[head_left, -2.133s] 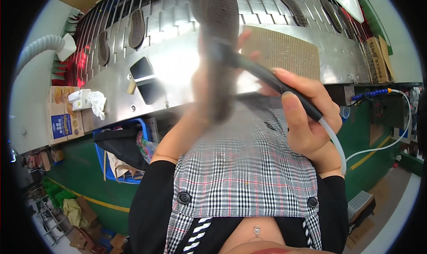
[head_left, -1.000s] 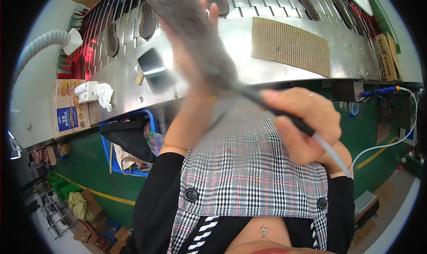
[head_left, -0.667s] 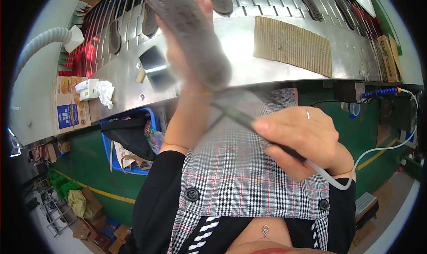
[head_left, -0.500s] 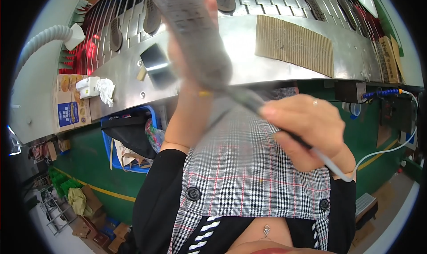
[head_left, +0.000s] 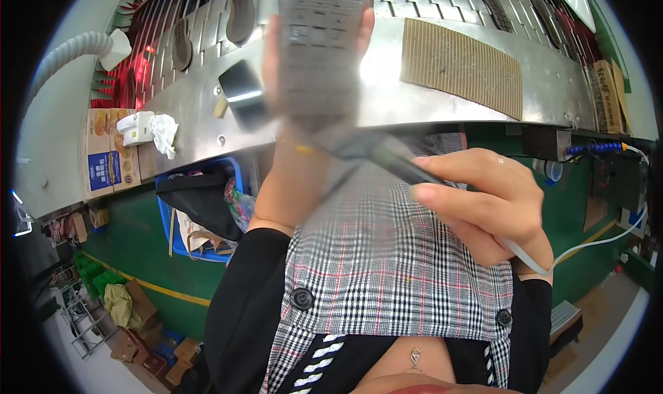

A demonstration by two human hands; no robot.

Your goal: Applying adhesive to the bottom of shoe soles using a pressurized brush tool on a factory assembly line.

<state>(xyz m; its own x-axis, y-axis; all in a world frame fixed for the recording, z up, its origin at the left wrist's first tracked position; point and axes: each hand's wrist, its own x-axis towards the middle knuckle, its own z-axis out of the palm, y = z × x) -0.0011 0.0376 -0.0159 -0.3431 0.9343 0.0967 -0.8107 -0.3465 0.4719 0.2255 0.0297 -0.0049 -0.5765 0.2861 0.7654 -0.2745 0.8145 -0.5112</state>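
A grey shoe sole [head_left: 321, 59] is raised in my left hand [head_left: 272, 66], its tread side facing me. My fingers wrap its two long edges, and motion blurs it. In my right hand [head_left: 494, 204] a slim dark tool [head_left: 407, 167], pen-like with an angled head, is pinched between thumb and fingers. From its rear end a pale hose [head_left: 530, 257] runs past my wrist to the right. The tool's head is close to the sole's near end; blur hides whether they touch.
Beyond the metal ledge, more soles [head_left: 240, 14] lie on a slatted conveyor [head_left: 207, 31]. A corrugated cardboard sheet [head_left: 463, 69] and a dark phone-like slab [head_left: 243, 93] rest on the ledge. Left are tissues [head_left: 164, 135] and a blue basket [head_left: 166, 221] of bags; right, a blue jointed hose [head_left: 590, 147].
The sole has turned more upright and its tread now faces me more squarely. My right hand has shifted slightly right, its fingers looser round the tool.
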